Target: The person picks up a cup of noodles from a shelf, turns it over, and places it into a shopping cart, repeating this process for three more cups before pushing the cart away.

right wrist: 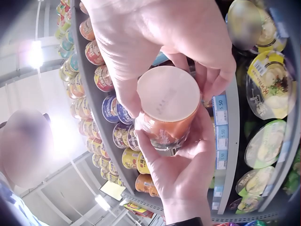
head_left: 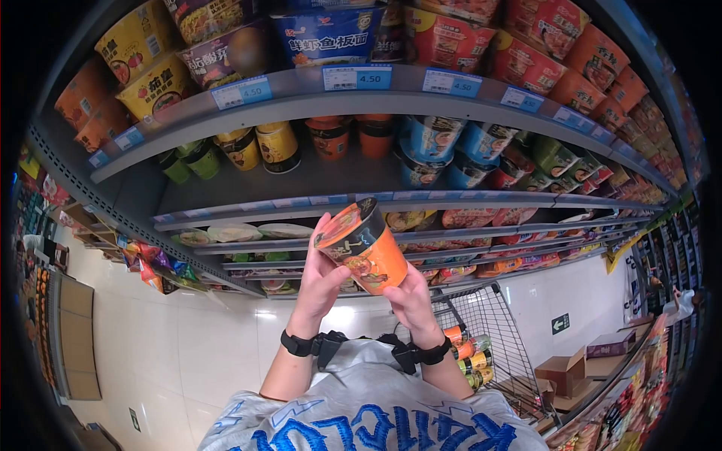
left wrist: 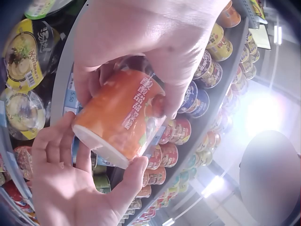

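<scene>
Between both hands, in front of the shelves, is an orange instant noodle cup (head_left: 382,263) with a black band near its lid. It is tilted, and its white base (right wrist: 169,92) faces the right wrist camera. My left hand (head_left: 320,282) grips the lid end, thumb on the printed side and fingers wrapped round behind. At the base end my right hand (head_left: 414,301) holds the cup, with its thumb (left wrist: 137,170) at the bottom rim. Clear film on the cup's side (left wrist: 117,108) catches the light in the left wrist view.
Shelves ahead carry noodle cups and bowls, among them blue cups (head_left: 432,143) and yellow cups (head_left: 277,146). Price tags (head_left: 357,78) line the shelf edges. A wire shopping cart (head_left: 492,316) with several cups stands at my right, near open cardboard boxes (head_left: 560,372).
</scene>
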The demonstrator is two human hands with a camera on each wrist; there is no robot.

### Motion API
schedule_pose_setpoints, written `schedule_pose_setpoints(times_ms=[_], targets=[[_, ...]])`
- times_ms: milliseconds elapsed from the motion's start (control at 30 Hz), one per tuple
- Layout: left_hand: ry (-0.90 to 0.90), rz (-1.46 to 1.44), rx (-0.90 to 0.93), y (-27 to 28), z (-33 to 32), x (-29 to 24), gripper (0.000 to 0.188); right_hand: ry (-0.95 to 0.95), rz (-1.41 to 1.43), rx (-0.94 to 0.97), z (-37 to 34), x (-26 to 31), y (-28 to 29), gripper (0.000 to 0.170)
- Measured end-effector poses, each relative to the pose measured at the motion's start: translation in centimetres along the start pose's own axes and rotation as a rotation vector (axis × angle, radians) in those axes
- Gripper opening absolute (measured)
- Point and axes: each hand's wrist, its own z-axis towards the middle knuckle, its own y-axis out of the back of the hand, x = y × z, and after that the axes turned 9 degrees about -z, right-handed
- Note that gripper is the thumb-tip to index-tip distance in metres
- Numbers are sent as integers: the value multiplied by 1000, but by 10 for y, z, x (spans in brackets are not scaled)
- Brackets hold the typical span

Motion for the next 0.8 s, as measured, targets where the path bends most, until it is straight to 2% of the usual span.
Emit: schedule_pose_setpoints(times_ms=[33, 167, 267, 400, 500, 700, 800], targets=[[-16, -20, 55, 0, 1, -1, 104, -10, 70, 6, 0, -3, 3, 70], [-4, -15, 64, 3, -1, 0, 102, -75, 215, 82, 0, -5, 9, 66], [99, -30, 36, 8, -3, 1, 95, -180, 266, 89, 1, -13, 10, 65], [89, -10, 27, 10, -1, 0, 88, -187, 285, 144, 3, -15, 10, 64], [93, 4, 35, 12, -1, 0, 87, -195, 222, 130, 5, -16, 11, 72], [101, 22, 14, 14, 2, 0, 85, -277, 324, 143, 8, -15, 10, 72], [105, 27, -6, 14, 1, -1, 83, -287, 457, 149, 8, -14, 7, 65]])
